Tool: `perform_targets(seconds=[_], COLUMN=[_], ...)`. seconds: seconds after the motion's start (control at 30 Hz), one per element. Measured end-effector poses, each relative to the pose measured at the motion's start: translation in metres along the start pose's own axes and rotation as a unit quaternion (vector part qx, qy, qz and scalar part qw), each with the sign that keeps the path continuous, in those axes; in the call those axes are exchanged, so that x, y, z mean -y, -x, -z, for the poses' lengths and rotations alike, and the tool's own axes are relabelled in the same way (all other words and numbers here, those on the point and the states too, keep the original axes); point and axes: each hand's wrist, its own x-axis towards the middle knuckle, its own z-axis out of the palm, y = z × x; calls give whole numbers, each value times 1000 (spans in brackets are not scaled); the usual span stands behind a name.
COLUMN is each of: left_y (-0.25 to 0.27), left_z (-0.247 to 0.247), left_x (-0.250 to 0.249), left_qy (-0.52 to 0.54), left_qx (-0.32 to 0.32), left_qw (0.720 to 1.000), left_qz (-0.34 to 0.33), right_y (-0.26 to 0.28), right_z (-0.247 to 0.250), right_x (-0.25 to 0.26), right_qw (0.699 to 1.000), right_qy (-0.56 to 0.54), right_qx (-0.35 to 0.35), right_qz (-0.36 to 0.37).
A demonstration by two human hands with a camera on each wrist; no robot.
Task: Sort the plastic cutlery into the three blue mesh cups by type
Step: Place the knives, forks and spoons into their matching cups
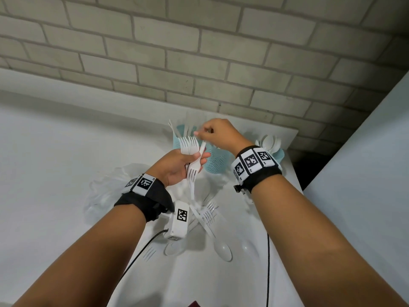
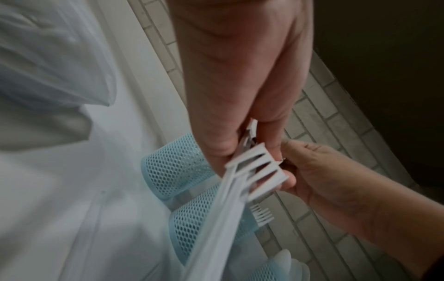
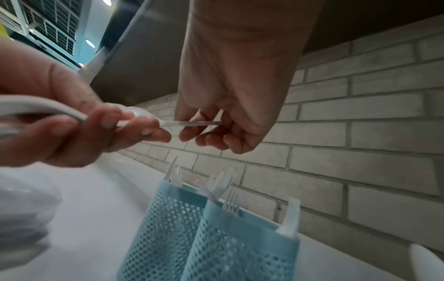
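Left grip (image 1: pixel 177 166) clasping forks (image 1: pixel 192 160), right grip (image 1: pixel 218 135) pinching one handle above mesh cups (image 1: pixel 213 159).

I can read no words or numbers; only black-and-white square code markers on both wristbands (image 1: pixel 251 161) and the white box (image 1: pixel 182 215).

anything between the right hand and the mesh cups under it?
Nothing solid. In the right wrist view the right hand pinches a fork handle above the blue mesh cups; only bare air and upright cutlery tips lie between.
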Motion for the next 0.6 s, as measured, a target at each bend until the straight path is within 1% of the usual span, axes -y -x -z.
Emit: perform_targets(seconds=[0.07,0.13,0.2,0.23,0.37,0.43,0.5,0.6], left_y=[0,1,2,2,2,3,3,-1], left_z=[-3,-6,-8,-9,-11,-13,-13,-7], left_x=[2,3,4,4,4,4,3,1], left_qy=[1,-8,-28,-34,-30,-19,-1,51], left_qx=[5,10,3,-3,-16,-21,-41,-90], left_qw=[1000,1000,999,999,999,1000,999,995], left_qz=[5,16,20,18,2,2,4,4], right_y=[3,8,14,18,31,38,44,51], right_z=[1,2,1,0,-8,-11,-11,-8], right_x=[-8,-13,-17,-17,-16,-17,-21,-24], right_qw=[998,989,973,969,968,968,970,964], right_qy=[54,141,223,240,227,216,191,183], right_qx=[-1,-30,-52,-60,-84,-108,-150,-174], right_qz=[-8,-17,-6,9,64,64,30,-87])
